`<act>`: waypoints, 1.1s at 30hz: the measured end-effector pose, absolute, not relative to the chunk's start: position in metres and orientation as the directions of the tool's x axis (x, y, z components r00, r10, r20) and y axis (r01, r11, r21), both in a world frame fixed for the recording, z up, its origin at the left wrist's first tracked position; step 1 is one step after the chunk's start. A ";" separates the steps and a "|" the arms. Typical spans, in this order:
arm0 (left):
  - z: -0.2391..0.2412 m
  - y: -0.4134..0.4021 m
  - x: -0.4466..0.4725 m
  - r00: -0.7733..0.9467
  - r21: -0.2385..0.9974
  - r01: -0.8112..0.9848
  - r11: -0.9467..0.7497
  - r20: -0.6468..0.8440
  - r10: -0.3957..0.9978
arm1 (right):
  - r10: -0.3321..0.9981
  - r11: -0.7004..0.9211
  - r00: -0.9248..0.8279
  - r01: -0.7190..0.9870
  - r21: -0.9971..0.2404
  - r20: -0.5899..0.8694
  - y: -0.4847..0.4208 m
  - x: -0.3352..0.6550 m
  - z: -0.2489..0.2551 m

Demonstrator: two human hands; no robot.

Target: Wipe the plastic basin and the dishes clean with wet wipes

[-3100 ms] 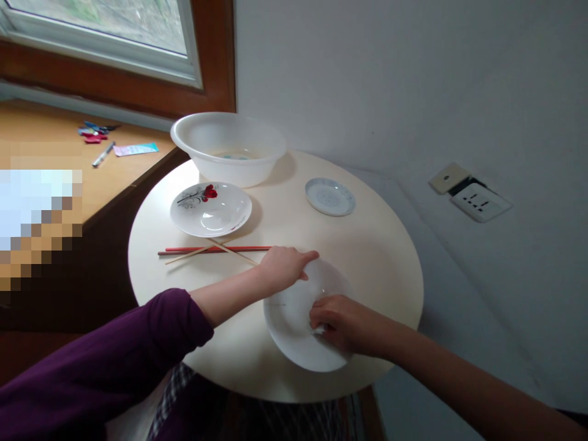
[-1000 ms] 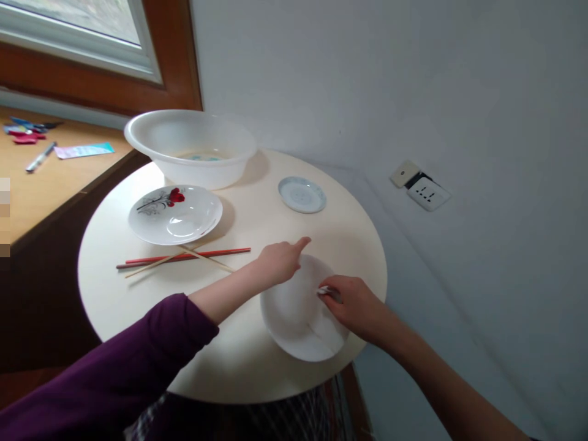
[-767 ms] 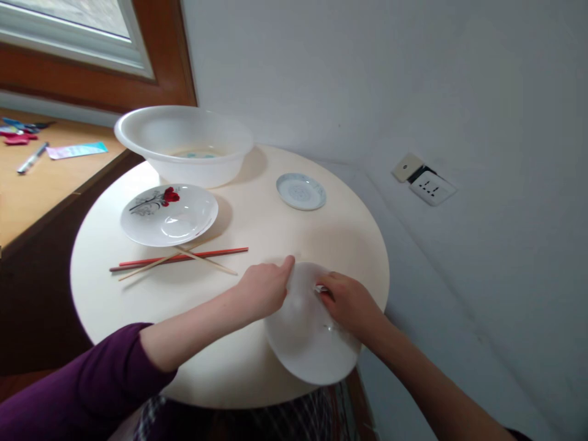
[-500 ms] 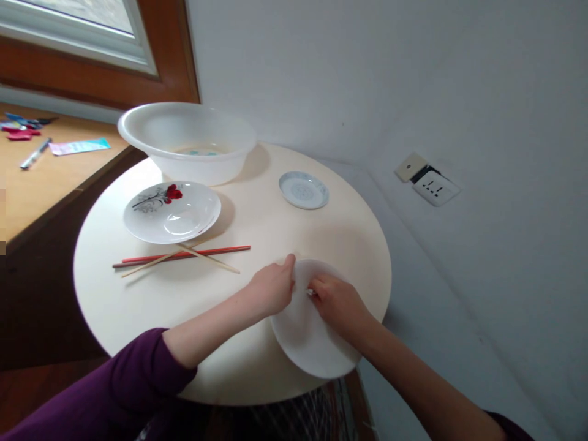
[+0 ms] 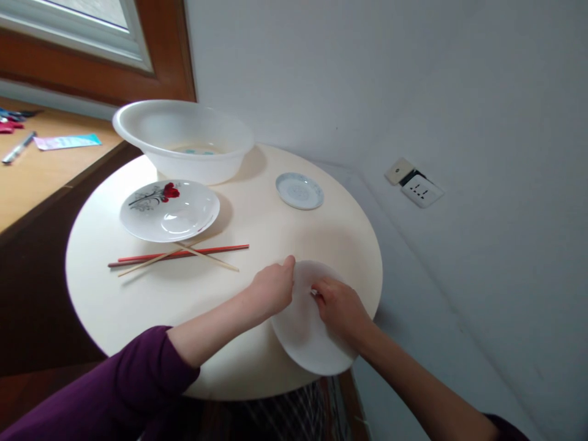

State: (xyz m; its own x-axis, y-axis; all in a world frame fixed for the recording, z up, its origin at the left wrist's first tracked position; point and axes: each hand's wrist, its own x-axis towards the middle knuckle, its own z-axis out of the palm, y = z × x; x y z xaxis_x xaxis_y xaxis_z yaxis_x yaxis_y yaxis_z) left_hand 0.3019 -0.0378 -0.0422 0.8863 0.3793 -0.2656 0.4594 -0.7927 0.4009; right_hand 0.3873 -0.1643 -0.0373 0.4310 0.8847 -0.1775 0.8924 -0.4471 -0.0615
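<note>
A plain white round plate (image 5: pixel 316 352) is tilted near the right front edge of the table. My left hand (image 5: pixel 274 286) is closed on its upper left rim, thumb up. Over the plate's face, my right hand (image 5: pixel 340 307) is closed with fingertips pinched. A small white wad (image 5: pixel 314 292) shows between those fingers; whether it is paper or cloth I cannot tell. Left of my hands, red, brown and pale wooden chopsticks (image 5: pixel 214 258) lie crossed on the table. Behind them sits a white bowl (image 5: pixel 186 214) with a red flower.
A small patterned saucer (image 5: pixel 299 191) lies at the back right of the round cream table (image 5: pixel 229 373). A large white basin (image 5: pixel 202 165) stands at the back left. A wooden desk (image 5: pixel 59 162) adjoins on the left, and a wall with a socket (image 5: pixel 421 191) is at right.
My right hand has shifted slightly rightward over the plate, still pinching the white wad. My left hand keeps its hold on the rim. The whole view has shifted a little.
</note>
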 end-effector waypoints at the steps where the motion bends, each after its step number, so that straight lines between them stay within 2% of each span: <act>1: -0.042 -0.038 0.302 0.886 0.401 0.461 -0.792 -0.264 0.382 | 0.880 -0.460 0.443 0.885 -0.070 -0.173 -0.164 0.385 -0.037; 5: -0.040 -0.036 0.302 0.889 0.401 0.454 -0.796 -0.267 0.372 | 0.892 -0.434 0.407 0.893 -0.121 -0.195 -0.167 0.380 -0.037; 10: -0.037 -0.034 0.302 0.890 0.395 0.447 -0.803 -0.284 0.357 | 0.871 -0.469 0.454 0.882 -0.049 -0.187 -0.168 0.386 -0.036; 16: -0.037 -0.034 0.303 0.893 0.385 0.439 -0.812 -0.286 0.347 | 0.896 -0.425 0.397 0.896 -0.127 -0.197 -0.170 0.390 -0.036; 29: -0.039 -0.033 0.304 0.904 0.385 0.412 -0.826 -0.282 0.321 | 0.935 -0.323 0.306 0.944 -0.072 -0.179 -0.173 0.395 -0.039; 33: -0.038 -0.033 0.305 0.901 0.393 0.420 -0.818 -0.291 0.322 | 0.926 -0.336 0.319 0.940 -0.053 -0.204 -0.173 0.395 -0.037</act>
